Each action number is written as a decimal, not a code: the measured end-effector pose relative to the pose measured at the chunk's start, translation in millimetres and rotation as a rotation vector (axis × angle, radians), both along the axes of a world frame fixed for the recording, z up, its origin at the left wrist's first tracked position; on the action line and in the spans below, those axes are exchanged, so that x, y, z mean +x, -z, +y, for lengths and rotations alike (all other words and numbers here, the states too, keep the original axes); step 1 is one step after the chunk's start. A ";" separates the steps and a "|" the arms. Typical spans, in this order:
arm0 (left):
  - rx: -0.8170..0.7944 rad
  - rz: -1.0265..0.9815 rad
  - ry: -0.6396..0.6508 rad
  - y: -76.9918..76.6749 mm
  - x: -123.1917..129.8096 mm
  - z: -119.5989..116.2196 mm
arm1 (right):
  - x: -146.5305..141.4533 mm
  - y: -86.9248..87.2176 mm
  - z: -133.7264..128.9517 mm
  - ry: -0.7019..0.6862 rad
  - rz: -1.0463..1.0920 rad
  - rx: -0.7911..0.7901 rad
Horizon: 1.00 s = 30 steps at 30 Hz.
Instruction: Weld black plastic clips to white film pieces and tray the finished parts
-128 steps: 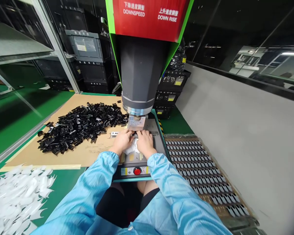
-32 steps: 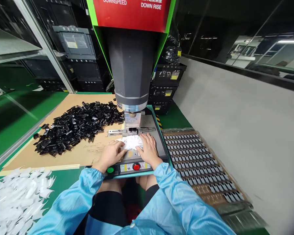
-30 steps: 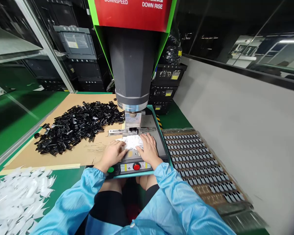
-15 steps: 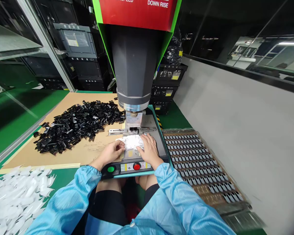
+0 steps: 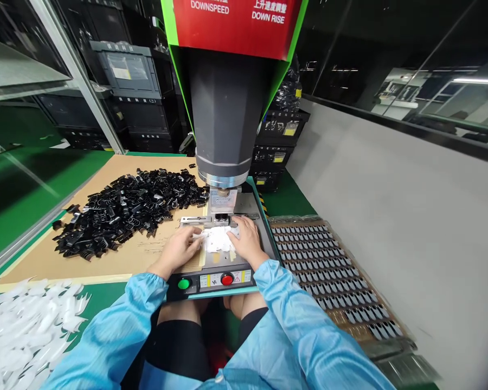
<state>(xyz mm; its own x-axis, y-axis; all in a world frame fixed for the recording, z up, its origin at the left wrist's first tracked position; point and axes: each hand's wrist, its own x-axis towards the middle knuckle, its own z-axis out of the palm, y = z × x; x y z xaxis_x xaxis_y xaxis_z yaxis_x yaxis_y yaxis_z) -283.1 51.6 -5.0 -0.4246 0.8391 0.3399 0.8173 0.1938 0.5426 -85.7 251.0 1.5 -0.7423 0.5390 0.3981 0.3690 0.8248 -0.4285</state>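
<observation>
Mid-frame, the left hand, half-curled, and right hand, fingers extended, meet opposite edges of the crumpled white wad, grip unclear; metal plate stretches below.

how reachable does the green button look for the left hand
Likely yes: the green button is close by, on the near side of the left hand, with nothing visible covering it.

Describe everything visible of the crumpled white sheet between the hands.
The crumpled white sheet is creased, with an uneven outline; thin cloth or paper, I cannot tell which. It lies on the metal plate, just in front of the metal fixture. The left hand is at its left edge; the right hand partly covers its right end.
</observation>
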 end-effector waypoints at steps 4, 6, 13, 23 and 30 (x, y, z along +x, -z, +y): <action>0.026 -0.046 -0.001 -12.7 -6.0 47.4 | -30.1 -13.3 16.1 0.074 -0.075 -0.035; 0.007 -0.054 0.037 -17.5 -11.1 71.6 | -40.2 -15.8 20.9 0.076 -0.132 -0.029; 0.052 -0.284 0.208 -12.7 -20.5 108.1 | -56.5 -10.6 28.9 0.013 -0.135 0.017; 0.199 -0.777 0.007 -7.9 22.5 60.3 | -27.6 -1.0 0.0 -0.002 0.237 -0.485; 0.355 -1.061 0.018 11.9 115.2 -16.1 | 40.6 12.9 -92.3 -0.179 0.430 -0.803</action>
<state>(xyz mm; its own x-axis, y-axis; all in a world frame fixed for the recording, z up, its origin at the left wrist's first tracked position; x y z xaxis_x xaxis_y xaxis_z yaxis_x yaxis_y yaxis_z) -167.9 35.5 -16.9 -0.6301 0.7758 0.0339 -0.0915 -0.1175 0.9888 -45.1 158.6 -11.4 -0.7161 0.6639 0.2154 -0.0584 0.2506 -0.9663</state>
